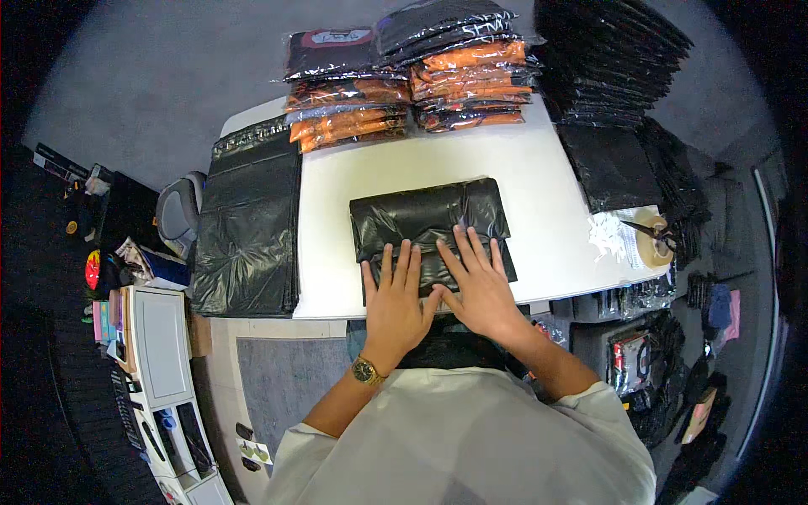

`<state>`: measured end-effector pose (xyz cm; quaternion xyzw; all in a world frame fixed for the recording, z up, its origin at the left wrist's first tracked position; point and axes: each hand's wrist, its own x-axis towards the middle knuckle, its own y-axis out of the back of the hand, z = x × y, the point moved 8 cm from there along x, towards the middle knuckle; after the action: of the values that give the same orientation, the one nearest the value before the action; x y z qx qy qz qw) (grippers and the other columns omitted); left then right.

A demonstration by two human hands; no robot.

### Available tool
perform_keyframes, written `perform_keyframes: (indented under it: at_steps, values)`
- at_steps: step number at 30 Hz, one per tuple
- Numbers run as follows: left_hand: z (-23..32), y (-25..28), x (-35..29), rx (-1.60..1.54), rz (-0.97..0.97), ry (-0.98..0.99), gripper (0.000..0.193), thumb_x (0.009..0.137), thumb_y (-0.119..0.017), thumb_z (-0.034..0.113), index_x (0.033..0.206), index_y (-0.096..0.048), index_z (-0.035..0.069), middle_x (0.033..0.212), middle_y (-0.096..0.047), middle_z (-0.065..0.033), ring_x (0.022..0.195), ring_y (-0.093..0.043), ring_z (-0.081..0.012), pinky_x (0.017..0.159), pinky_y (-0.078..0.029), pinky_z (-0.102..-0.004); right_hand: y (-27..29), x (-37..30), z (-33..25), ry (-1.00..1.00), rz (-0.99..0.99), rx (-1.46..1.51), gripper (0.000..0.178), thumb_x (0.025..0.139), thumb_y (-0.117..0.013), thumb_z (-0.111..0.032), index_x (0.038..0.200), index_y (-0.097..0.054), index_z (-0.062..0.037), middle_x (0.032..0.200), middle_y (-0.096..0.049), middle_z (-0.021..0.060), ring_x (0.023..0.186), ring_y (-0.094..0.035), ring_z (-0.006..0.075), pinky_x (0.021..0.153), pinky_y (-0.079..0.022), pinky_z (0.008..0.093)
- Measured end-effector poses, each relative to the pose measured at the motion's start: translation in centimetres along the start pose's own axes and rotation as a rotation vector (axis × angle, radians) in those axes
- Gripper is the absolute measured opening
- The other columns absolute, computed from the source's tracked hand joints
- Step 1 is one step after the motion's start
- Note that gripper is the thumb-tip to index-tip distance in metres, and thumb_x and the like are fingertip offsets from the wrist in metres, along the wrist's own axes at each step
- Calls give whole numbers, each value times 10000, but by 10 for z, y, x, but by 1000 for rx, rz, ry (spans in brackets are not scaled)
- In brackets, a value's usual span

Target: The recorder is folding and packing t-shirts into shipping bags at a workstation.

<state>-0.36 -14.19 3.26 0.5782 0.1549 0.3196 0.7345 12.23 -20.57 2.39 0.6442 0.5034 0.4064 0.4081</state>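
Observation:
A glossy black plastic mailer bag (421,210), folded into a rough rectangle, lies near the front edge of the white table (539,202). My left hand (398,295) rests flat on its lower left part with the fingers stretched forward. Beside it, my right hand (480,286) presses on the lower right part, fingers spread, and the two thumbs nearly meet. Neither hand grips anything. A gold watch (367,370) is on my left wrist. What the bag contains is hidden.
Flat black mailer bags (244,227) cover the table's left side. Clear-wrapped garments (349,114) are piled at the back, with another pile (471,76) beside them. Black packages (606,67) stack up at the back right. Scissors (650,229) lie over a tape roll (652,250) at the right.

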Motion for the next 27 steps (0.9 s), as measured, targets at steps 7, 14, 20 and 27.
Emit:
perform_keyframes:
  at_steps: [7, 14, 20, 27]
  values:
    - [-33, 16, -23, 22, 37, 219, 712, 1013, -637, 403, 1560, -488, -27, 1701, -389, -184, 1598, -273, -439, 1270, -137, -698, 12, -25, 24, -147, 11, -52, 752, 1057, -580, -515, 1637, -415, -65, 1733, -275, 250, 1622, -212, 443, 1267, -122, 702]
    - [21, 4, 12, -31, 106, 2, 740, 1026, -598, 452, 1590, -462, -8, 1693, -398, -203, 1597, -258, -470, 1264, -112, -717, -1, 6, -5, -24, 26, -1, 763, 1022, -622, -460, 1645, -404, -76, 1734, -274, 248, 1624, -201, 447, 1270, -104, 708]
    - [-21, 8, -22, -24, 78, 200, 709, 1031, -607, 419, 1586, -474, -1, 1689, -415, -172, 1565, -316, -472, 1264, -149, -698, 9, -27, 20, -131, 55, -28, 761, 1043, -599, -504, 1638, -415, -67, 1719, -323, 232, 1620, -242, 413, 1272, -120, 699]
    - [-28, 47, -4, -53, 247, 163, 606, 1009, -648, 381, 1470, -574, -7, 1588, -485, -227, 1498, -368, -480, 1236, -222, -686, 44, -6, 20, -130, 105, 27, 651, 1026, -663, -406, 1568, -507, -80, 1637, -428, 238, 1558, -337, 443, 1270, -164, 689]
